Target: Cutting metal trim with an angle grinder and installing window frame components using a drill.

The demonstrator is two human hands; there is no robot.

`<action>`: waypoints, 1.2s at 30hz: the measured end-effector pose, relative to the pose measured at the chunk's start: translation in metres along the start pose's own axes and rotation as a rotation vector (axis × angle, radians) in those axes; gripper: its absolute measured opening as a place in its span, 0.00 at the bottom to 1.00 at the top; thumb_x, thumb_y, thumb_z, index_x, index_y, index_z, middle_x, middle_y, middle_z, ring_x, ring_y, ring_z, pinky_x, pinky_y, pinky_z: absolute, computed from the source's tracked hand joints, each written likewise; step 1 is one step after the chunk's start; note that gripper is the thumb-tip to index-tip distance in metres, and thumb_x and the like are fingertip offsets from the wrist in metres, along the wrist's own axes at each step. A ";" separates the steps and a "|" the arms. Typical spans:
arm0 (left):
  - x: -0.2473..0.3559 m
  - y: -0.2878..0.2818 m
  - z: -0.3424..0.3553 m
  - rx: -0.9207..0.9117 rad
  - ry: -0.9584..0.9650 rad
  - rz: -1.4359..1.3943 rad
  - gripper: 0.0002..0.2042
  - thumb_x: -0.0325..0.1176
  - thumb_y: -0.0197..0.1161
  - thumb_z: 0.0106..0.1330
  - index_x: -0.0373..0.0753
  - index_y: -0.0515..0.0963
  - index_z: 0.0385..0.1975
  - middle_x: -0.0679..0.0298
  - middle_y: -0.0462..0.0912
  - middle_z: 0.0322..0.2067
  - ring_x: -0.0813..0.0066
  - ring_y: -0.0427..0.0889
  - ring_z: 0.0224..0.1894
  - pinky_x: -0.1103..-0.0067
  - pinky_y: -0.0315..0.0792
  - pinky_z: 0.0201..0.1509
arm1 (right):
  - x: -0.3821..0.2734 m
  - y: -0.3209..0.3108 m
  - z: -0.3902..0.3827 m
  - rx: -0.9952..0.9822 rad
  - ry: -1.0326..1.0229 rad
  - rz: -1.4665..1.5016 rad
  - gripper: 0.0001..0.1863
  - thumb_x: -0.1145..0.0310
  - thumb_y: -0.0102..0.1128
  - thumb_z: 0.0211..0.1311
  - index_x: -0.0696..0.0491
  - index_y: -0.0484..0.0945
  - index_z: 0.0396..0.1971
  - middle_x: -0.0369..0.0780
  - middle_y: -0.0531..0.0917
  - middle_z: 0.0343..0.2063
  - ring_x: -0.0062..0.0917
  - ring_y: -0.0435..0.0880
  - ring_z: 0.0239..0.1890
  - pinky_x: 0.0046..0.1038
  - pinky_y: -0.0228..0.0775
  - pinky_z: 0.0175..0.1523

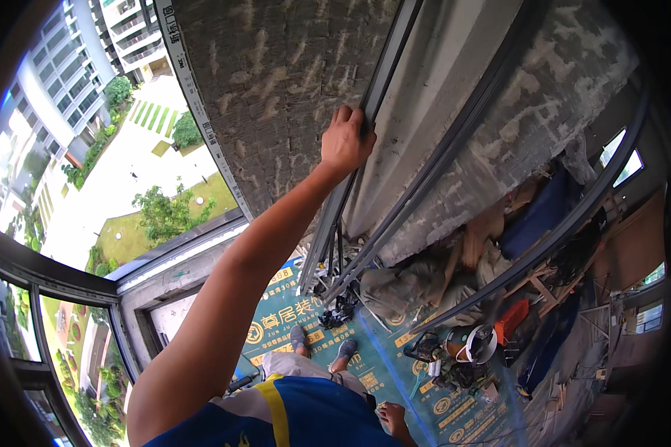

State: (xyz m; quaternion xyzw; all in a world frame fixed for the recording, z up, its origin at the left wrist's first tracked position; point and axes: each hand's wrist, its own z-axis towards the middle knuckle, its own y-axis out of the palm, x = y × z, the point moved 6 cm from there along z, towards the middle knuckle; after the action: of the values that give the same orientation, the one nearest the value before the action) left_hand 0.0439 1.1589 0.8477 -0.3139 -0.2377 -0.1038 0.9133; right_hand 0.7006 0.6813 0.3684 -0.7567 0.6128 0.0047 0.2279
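Note:
My left hand [348, 140] is raised at arm's length, its fingers closed round the edge of a long dark grey metal profile [386, 74]. This profile slants from the top of the view down towards the floor, beside a rough grey wall [291, 82]. To its right, more long dark profiles [455, 153] lean the same way. Low by my waist, my right hand [391, 415] has its fingers curled; whatever they may hold is hidden. Another dark profile [566, 237], bent by the lens, crosses the right side.
A window frame [60, 290] opens at left onto buildings and greenery far below. Printed green sheeting [455, 410] covers the floor round my feet. Tools and a white round-topped item [481, 344], an orange case [511, 320], sacks [402, 290] and wood offcuts lie at right.

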 end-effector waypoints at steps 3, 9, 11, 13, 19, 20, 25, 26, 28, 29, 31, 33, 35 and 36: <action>-0.006 -0.026 -0.038 -0.030 -0.166 -0.251 0.18 0.38 0.67 0.62 0.36 0.67 0.43 0.45 0.80 0.36 0.42 0.82 0.36 0.57 0.76 0.41 | -0.033 0.014 0.004 -0.121 -0.058 -0.065 0.15 0.60 0.62 0.70 0.56 0.80 0.46 0.42 0.85 0.29 0.29 0.84 0.25 0.33 0.79 0.28; -0.012 -0.114 -0.131 0.022 -0.364 -0.506 0.13 0.35 0.60 0.75 0.36 0.63 0.41 0.47 0.77 0.24 0.56 0.78 0.25 0.67 0.68 0.30 | -0.183 0.044 0.027 -0.129 -0.402 -0.412 0.14 0.61 0.63 0.70 0.57 0.81 0.45 0.40 0.87 0.30 0.25 0.86 0.28 0.29 0.77 0.30; -0.009 -0.150 -0.160 0.115 -0.395 -0.555 0.11 0.37 0.59 0.78 0.37 0.67 0.39 0.61 0.71 0.20 0.76 0.69 0.23 0.75 0.65 0.28 | -0.230 0.059 0.054 -0.176 -0.672 -0.579 0.12 0.64 0.64 0.70 0.58 0.82 0.42 0.38 0.86 0.27 0.22 0.85 0.26 0.26 0.76 0.29; -0.001 -0.193 -0.194 0.230 -0.413 -0.598 0.10 0.37 0.56 0.80 0.38 0.70 0.39 0.72 0.67 0.20 0.85 0.63 0.23 0.80 0.61 0.28 | -0.286 0.094 0.056 -0.255 -0.887 -0.624 0.10 0.67 0.64 0.70 0.58 0.82 0.41 0.37 0.86 0.27 0.20 0.83 0.25 0.25 0.75 0.30; 0.083 -0.315 -0.285 0.492 -0.485 -0.542 0.17 0.41 0.51 0.83 0.39 0.66 0.30 0.74 0.64 0.16 0.89 0.59 0.16 0.84 0.53 0.18 | -0.432 0.201 0.000 -0.637 -1.234 -0.739 0.12 0.64 0.67 0.69 0.58 0.83 0.42 0.39 0.88 0.28 0.19 0.85 0.30 0.27 0.78 0.37; 0.096 -0.332 -0.305 0.544 -0.516 -0.577 0.17 0.40 0.52 0.82 0.39 0.67 0.28 0.74 0.65 0.16 0.90 0.60 0.17 0.85 0.55 0.19 | -0.452 0.211 -0.007 -0.679 -1.243 -0.779 0.12 0.65 0.67 0.70 0.59 0.82 0.42 0.39 0.88 0.29 0.19 0.84 0.29 0.26 0.77 0.36; 0.196 -0.407 -0.397 0.768 -0.565 -0.365 0.20 0.41 0.49 0.82 0.42 0.60 0.23 0.68 0.62 0.18 0.85 0.58 0.16 0.84 0.52 0.18 | -0.492 0.265 -0.016 -0.773 -1.329 -1.015 0.12 0.66 0.66 0.70 0.60 0.82 0.43 0.35 0.85 0.28 0.17 0.81 0.26 0.24 0.74 0.34; 0.217 -0.418 -0.414 0.838 -0.604 -0.349 0.21 0.41 0.50 0.81 0.42 0.59 0.22 0.69 0.60 0.17 0.84 0.56 0.16 0.83 0.52 0.18 | -0.484 0.276 -0.019 -0.826 -1.336 -1.059 0.12 0.66 0.66 0.70 0.60 0.82 0.43 0.35 0.85 0.28 0.17 0.81 0.26 0.24 0.74 0.34; 0.258 -0.439 -0.450 0.924 -0.641 -0.267 0.21 0.42 0.51 0.80 0.43 0.59 0.21 0.69 0.59 0.17 0.83 0.55 0.15 0.82 0.52 0.17 | -0.462 0.294 -0.022 -0.886 -1.236 -1.190 0.12 0.66 0.66 0.69 0.60 0.82 0.42 0.36 0.85 0.27 0.18 0.81 0.27 0.24 0.75 0.34; 0.273 -0.447 -0.469 0.966 -0.659 -0.225 0.22 0.43 0.52 0.79 0.43 0.59 0.20 0.69 0.59 0.17 0.82 0.56 0.15 0.81 0.53 0.17 | -0.453 0.299 -0.016 -0.887 -1.286 -1.264 0.12 0.66 0.66 0.69 0.60 0.82 0.42 0.37 0.86 0.27 0.18 0.82 0.27 0.24 0.75 0.34; 0.303 -0.458 -0.504 1.064 -0.682 -0.093 0.22 0.43 0.51 0.79 0.43 0.59 0.20 0.68 0.59 0.16 0.82 0.56 0.14 0.81 0.54 0.16 | -0.419 0.313 -0.004 -0.991 -1.242 -1.327 0.11 0.67 0.64 0.70 0.60 0.81 0.42 0.37 0.86 0.29 0.18 0.82 0.28 0.22 0.76 0.34; 0.337 -0.466 -0.542 1.159 -0.719 0.041 0.22 0.43 0.50 0.79 0.43 0.59 0.20 0.68 0.59 0.16 0.81 0.56 0.14 0.80 0.55 0.17 | -0.370 0.325 -0.013 -1.090 -1.097 -1.417 0.11 0.67 0.63 0.71 0.61 0.81 0.43 0.38 0.86 0.32 0.19 0.84 0.29 0.22 0.78 0.33; 0.368 -0.469 -0.578 1.267 -0.734 0.116 0.22 0.43 0.49 0.80 0.43 0.59 0.20 0.68 0.58 0.16 0.81 0.56 0.15 0.79 0.56 0.18 | -0.323 0.329 -0.020 -1.154 -0.978 -1.527 0.13 0.66 0.65 0.70 0.62 0.81 0.43 0.40 0.86 0.31 0.20 0.84 0.28 0.23 0.78 0.32; 0.384 -0.469 -0.596 1.323 -0.741 0.161 0.22 0.43 0.49 0.80 0.43 0.58 0.20 0.68 0.58 0.16 0.81 0.56 0.15 0.79 0.56 0.18 | -0.304 0.329 -0.023 -1.150 -0.917 -1.614 0.14 0.66 0.66 0.69 0.63 0.82 0.42 0.41 0.87 0.31 0.21 0.85 0.27 0.25 0.78 0.31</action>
State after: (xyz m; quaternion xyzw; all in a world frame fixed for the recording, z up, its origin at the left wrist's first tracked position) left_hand 0.4369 0.4057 0.8744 0.2684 -0.5177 0.2394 0.7763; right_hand 0.3127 0.9070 0.3642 -0.8554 -0.3011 0.4211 -0.0170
